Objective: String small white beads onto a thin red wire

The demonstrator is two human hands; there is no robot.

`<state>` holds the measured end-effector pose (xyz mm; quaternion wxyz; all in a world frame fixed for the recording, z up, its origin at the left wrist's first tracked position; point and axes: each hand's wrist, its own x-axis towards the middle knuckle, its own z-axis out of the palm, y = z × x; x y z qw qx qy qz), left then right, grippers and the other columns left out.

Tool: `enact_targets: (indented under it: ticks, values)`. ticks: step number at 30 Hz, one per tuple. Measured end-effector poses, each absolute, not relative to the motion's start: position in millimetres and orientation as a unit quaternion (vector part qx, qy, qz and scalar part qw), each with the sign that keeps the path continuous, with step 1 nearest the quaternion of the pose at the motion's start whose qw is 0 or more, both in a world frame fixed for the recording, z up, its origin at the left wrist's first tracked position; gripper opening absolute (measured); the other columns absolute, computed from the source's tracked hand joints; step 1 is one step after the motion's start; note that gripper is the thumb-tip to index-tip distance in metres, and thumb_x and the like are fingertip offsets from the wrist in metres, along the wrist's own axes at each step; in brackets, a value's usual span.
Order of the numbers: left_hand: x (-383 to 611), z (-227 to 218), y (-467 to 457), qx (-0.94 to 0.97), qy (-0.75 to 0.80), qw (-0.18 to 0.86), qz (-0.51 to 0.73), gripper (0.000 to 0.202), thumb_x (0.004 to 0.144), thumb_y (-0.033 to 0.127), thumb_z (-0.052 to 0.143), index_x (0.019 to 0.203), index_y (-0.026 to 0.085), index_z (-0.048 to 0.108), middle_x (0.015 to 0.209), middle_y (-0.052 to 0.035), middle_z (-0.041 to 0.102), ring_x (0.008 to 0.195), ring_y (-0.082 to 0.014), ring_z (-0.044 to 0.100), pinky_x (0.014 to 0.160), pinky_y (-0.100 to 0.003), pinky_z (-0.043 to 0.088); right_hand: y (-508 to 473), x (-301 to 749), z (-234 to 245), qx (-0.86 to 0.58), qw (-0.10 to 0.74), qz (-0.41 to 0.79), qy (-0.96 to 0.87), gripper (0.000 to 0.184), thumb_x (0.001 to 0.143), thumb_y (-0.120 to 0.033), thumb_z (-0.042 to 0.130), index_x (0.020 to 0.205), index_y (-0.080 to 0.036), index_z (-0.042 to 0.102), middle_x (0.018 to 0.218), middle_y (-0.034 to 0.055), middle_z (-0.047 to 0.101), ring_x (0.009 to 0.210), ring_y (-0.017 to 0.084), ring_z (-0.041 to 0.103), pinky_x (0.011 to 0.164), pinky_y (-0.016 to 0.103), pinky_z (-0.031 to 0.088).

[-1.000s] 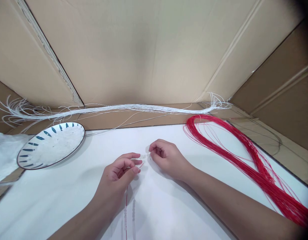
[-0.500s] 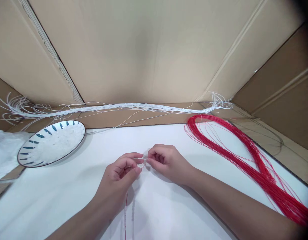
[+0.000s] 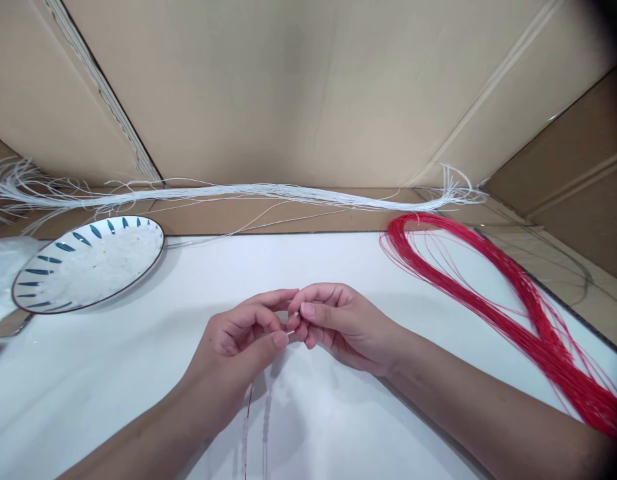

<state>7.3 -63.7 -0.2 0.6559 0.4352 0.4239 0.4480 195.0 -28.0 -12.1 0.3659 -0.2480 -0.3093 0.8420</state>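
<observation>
My left hand [image 3: 238, 343] and my right hand [image 3: 338, 320] meet fingertip to fingertip over the white table top [image 3: 113, 373]. My left thumb and fingers pinch the end of a thin red thread [image 3: 248, 407], which hangs down from the hand with small clear beads strung on it. My right hand is closed in a pinch at that same thread end; a tiny clear piece shows between its fingertips, too small to name.
A white plate with blue marks [image 3: 83, 263], holding tiny clear beads, sits at the left. A bundle of red threads [image 3: 503, 300] loops at the right. White threads [image 3: 268, 193] lie along the back, before cardboard walls [image 3: 288, 87]. A clear plastic bag [image 3: 1, 273] lies far left.
My right hand has moved left until its fingertips touch my left hand's. The view has tilted down a little, so plate and threads sit higher in the picture.
</observation>
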Motion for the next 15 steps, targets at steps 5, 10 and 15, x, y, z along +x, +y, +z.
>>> enact_targets:
  ticks: [5, 10, 15]
  values:
    - [8.2, -1.5, -62.5, 0.424, 0.415, 0.665, 0.453, 0.019, 0.082, 0.020, 0.073, 0.064, 0.022, 0.070, 0.125, -0.0022, 0.069, 0.110, -0.0210, 0.065, 0.095, -0.031, 0.052, -27.7, 195.8, -12.4, -0.239, 0.363, 0.848, -0.303, 0.015, 0.079, -0.023, 0.084, 0.085, -0.012, 0.075, 0.076, 0.0028, 0.075, 0.066, 0.009, 0.072, 0.060, 0.015, 0.060]
    - [8.0, -3.3, -61.8, 0.420, 0.419, 0.665, 0.453, 0.018, 0.082, 0.019, 0.073, 0.064, 0.022, 0.071, 0.124, -0.0022, 0.070, 0.106, -0.0212, 0.067, 0.093, -0.031, 0.054, -27.5, 195.7, -12.7, -0.237, 0.355, 0.850, -0.310, 0.010, 0.080, -0.017, 0.082, 0.085, -0.013, 0.075, 0.074, 0.0019, 0.075, 0.066, 0.008, 0.072, 0.061, 0.014, 0.060]
    - [10.4, 0.8, -61.7, 0.417, 0.426, 0.659, 0.458, 0.018, 0.081, 0.019, 0.074, 0.063, 0.021, 0.071, 0.118, -0.0039, 0.073, 0.106, -0.0227, 0.067, 0.090, -0.032, 0.054, -27.6, 195.6, -12.3, -0.251, 0.348, 0.842, -0.327, 0.009, 0.080, -0.018, 0.083, 0.083, -0.014, 0.075, 0.077, 0.0034, 0.077, 0.067, 0.009, 0.073, 0.062, 0.014, 0.060]
